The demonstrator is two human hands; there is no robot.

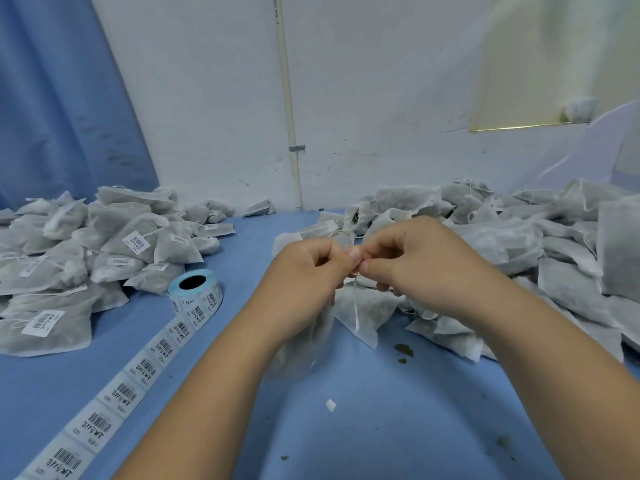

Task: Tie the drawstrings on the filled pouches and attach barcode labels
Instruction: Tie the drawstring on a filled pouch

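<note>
Pouch (303, 344), pale and filled, hangs under the left hand (304, 271) above the middle of the blue table (381, 438). Both hands meet fingertip to fingertip over it. The left hand's fingers are curled and pinch the thin white drawstring (355, 306). The right hand (415, 265) pinches the same string from the other side, knuckles up. Held this way, the pouch's own weight likely keeps the neck gathered while the string is worked into a knot.

The pouch is blurred and the fingertips cover the neck, so whether a knot has formed cannot be told. The string seems to trail down from the fingers across a pouch lying flat behind.

Just left of the hands stands a label roll (195, 285) on a blue core. Its label strip (138, 375) of barcode stickers runs toward the near left corner, within easy reach for the next step. It is cut off at the bottom edge.

Further left is a heap of labelled pouches (104, 244), several showing white barcode stickers. To the right, a larger heap of unlabelled pouches (519, 244) spreads past the frame edge. Sorting done work left and waiting work right looks deliberate.

A few dark crumbs (403, 349) and a white scrap (330, 405) lie on the table near the forearms.
</note>
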